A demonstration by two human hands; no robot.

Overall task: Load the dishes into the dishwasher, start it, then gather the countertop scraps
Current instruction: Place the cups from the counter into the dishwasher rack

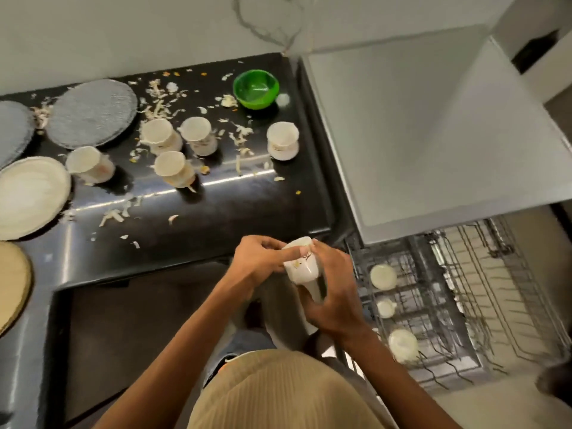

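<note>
Cups (pixel 192 144) on counter (pixel 216 218); dishwasher rack (pixel 458 305) right, holding three cups (pixel 383 276)

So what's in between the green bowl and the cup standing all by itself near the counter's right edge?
Only bare black counter and a few pale scraps beside that stretch; no dish sits between the green bowl and the lone cup, seen from the head view.

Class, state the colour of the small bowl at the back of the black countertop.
The small bowl is bright green, shown in the head view.

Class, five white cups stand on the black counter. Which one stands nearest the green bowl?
The cup alone at the counter's right edge, just below the green bowl; the other four cluster further left.
</note>
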